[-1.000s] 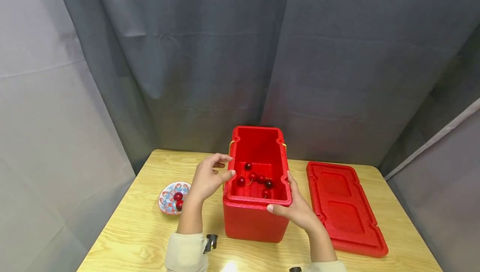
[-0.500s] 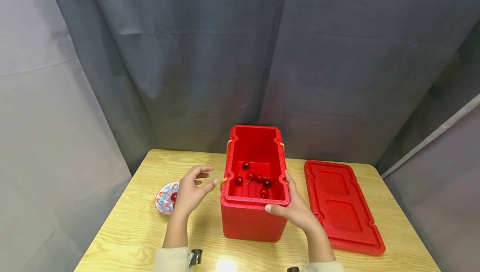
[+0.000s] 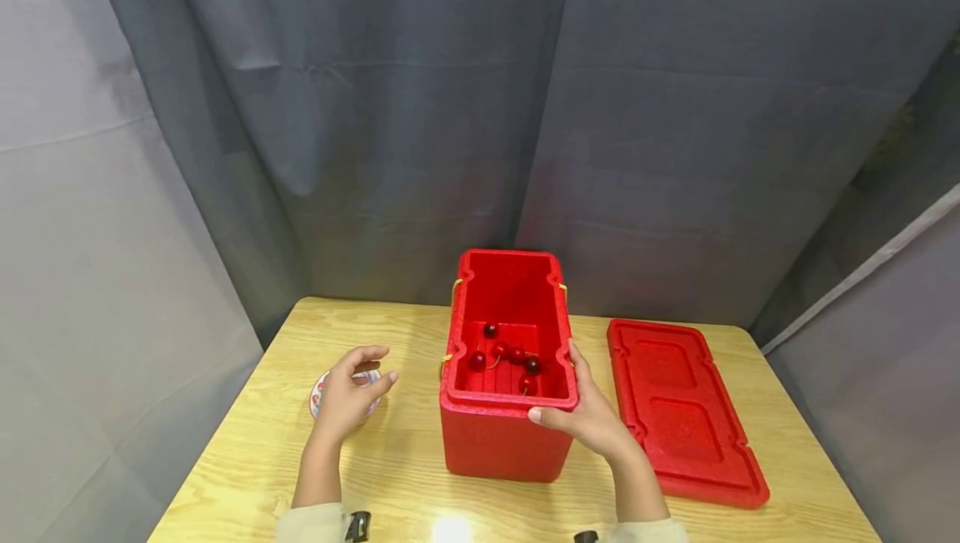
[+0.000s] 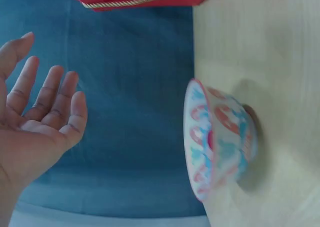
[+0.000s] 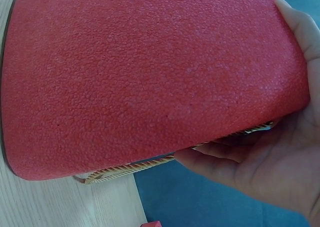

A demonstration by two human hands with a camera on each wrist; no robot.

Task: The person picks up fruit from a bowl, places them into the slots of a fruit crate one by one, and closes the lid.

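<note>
My left hand (image 3: 345, 397) hovers over a small patterned bowl (image 4: 235, 142), its fingers loosely spread and nothing between them. In the left wrist view a bit of a red cherry (image 4: 210, 140) shows at the bowl's mouth; from the head the hand covers most of the bowl. To the right stands a red foam box (image 3: 506, 445), open at the top. Several dark red cherries (image 3: 477, 361), some with stems, lie on its floor. My right hand (image 3: 597, 425) grips the box's near right corner, thumb on the front rim and fingers along the right side.
A red foam lid (image 3: 686, 418) lies flat on the wooden table (image 3: 405, 476), right of the box. Twisted gold cord (image 5: 135, 166) runs along the box's side. Grey curtains (image 3: 420, 127) hang right behind the table's back edge.
My left hand has moved left and slightly down, from the box's left rim to over the bowl, hiding the cherries in it. My right hand keeps its grip on the box corner.
</note>
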